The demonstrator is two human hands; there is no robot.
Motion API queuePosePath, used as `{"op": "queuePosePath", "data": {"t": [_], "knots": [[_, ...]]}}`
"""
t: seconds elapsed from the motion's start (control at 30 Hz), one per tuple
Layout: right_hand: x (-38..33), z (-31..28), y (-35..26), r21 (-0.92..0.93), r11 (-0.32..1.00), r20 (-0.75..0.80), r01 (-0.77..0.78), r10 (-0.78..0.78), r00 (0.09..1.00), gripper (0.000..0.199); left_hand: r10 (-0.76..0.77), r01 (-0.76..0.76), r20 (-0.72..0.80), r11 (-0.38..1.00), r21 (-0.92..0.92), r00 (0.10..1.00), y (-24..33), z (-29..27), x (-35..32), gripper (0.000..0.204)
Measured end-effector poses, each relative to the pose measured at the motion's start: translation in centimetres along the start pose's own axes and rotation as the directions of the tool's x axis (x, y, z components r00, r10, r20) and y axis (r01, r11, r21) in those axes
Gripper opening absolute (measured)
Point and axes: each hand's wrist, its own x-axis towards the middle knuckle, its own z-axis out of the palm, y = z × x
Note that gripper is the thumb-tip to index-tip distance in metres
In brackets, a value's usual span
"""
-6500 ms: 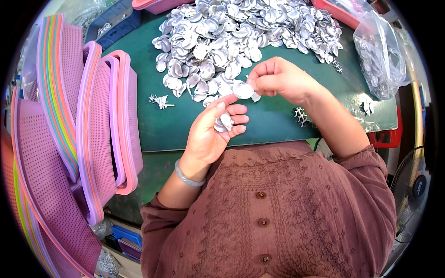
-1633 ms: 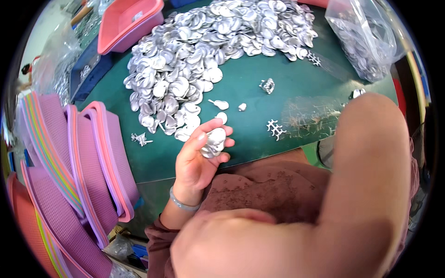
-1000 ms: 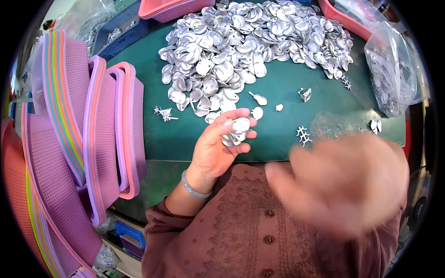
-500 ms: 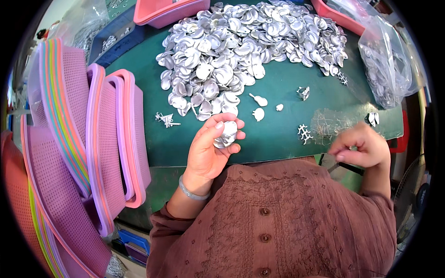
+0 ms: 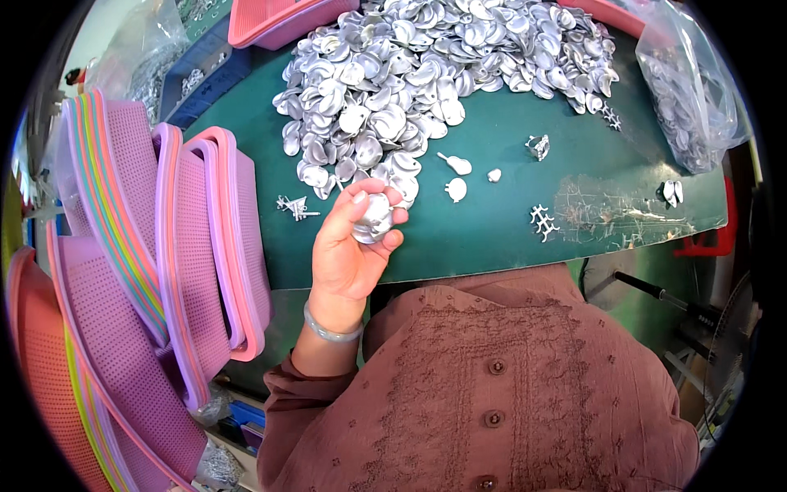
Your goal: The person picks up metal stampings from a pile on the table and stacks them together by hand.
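Observation:
My left hand (image 5: pixel 346 261), palm up above the near edge of the table, has its fingers curled round a small stack of silvery curved metal discs (image 5: pixel 374 220). A bracelet circles that wrist. Just beyond the fingertips lies a large heap of similar silvery discs (image 5: pixel 385 82). To the right of the hand, a few loose metal pieces rest on the table, among them a disc with a stem (image 5: pixel 456 164) and a round disc (image 5: pixel 456 190). My right hand is out of view.
Stacked pink and purple perforated baskets (image 5: pixel 193 238) stand at the left. The green tabletop (image 5: pixel 500 230) holds a ring-like piece (image 5: pixel 537 147), a branched metal piece (image 5: pixel 542 222) and spiky pieces (image 5: pixel 295 207). A clear bag of metal parts (image 5: pixel 689 107) sits at the far right; a blue bin (image 5: pixel 201 82) is behind.
My right hand, earlier above the table's right front edge, has left the view. My left hand, still holding the discs, appears slightly farther left and up, as the view has shifted.

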Motion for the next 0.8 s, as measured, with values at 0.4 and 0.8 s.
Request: {"op": "queuePosePath", "data": {"t": [0.4, 0.8], "knots": [[7.8, 0.6, -9.9, 0.171, 0.919, -0.105, 0.354, -0.340, 0.934, 0.016, 0.008, -0.010, -0.040, 1.000, -0.029, 0.999, -0.8, 0.7, 0.4, 0.022], [4.2, -1.5, -5.8, 0.012, 0.974, 0.032, 0.228, -0.228, 0.973, 0.018, 0.007, -0.007, -0.054, 1.000, -0.006, 0.999, -1.0, 1.1, 0.3, 0.021]]}}
